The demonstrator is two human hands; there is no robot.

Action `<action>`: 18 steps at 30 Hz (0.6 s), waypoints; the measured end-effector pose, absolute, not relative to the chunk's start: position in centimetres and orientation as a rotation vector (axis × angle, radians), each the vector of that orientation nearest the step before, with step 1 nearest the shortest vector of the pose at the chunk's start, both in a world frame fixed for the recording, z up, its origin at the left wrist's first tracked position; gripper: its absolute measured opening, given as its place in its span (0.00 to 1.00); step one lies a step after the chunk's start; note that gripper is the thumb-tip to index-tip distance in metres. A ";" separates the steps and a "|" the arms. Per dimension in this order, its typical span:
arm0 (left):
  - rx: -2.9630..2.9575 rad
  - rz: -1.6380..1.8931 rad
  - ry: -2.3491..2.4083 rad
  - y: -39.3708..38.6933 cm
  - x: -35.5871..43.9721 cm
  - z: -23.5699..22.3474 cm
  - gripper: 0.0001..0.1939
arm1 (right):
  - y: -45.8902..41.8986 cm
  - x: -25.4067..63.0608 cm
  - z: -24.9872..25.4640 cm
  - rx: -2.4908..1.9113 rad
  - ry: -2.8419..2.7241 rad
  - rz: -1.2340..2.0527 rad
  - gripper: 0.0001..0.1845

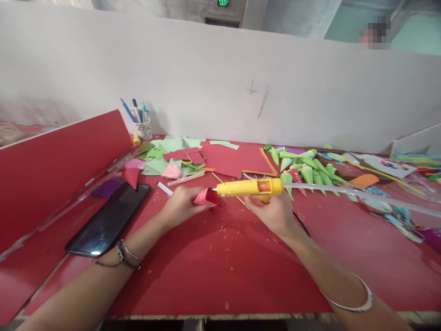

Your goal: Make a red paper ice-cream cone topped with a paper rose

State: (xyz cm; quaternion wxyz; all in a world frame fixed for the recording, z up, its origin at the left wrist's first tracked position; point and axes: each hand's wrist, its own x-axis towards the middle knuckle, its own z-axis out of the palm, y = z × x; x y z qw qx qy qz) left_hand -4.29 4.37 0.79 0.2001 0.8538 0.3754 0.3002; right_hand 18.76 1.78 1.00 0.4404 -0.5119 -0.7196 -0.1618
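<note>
My left hand [181, 205] pinches a small red paper cone [206, 197] with a white grid pattern, its wide mouth turned to the right. In my right hand [275, 212] is a yellow hot glue gun [241, 187], gripped by its handle and pointing left. Its nozzle tip is at the mouth of the cone; whether it touches the paper I cannot tell. A long translucent glue stick [330, 187] trails out of the gun's back toward the right edge. Several green paper cones [308, 174] lie in a heap beyond my right hand, with a red one [296, 179] among them.
A black phone [108, 220] lies left of my left wrist. Paper scraps [160, 154] and a red sheet [227, 158] spread along the back, near a pen cup [143, 128]. A white partition [206, 82] rises behind the red table [220, 271]. Craft pieces [401, 220] clutter the right.
</note>
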 end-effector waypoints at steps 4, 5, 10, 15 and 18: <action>2.386 0.797 1.095 4.2 -4.3 1.0 0.13 | 1.8 18.8 0.9 -1.280 -1.785 -0.397 0.09; 2.389 0.788 1.102 4.2 -4.2 1.0 0.13 | 1.8 18.8 0.9 -1.286 -1.786 -0.397 0.09; 2.400 0.782 1.141 4.2 -4.3 1.0 0.13 | 1.8 18.8 0.8 -1.309 -1.796 -0.396 0.09; 2.384 0.812 1.193 4.3 -4.4 1.1 0.13 | 1.8 18.8 1.0 -1.322 -1.811 -0.402 0.08; 2.420 0.852 1.195 4.4 -4.4 1.4 0.13 | 1.9 18.8 1.1 -1.334 -1.811 -0.429 0.09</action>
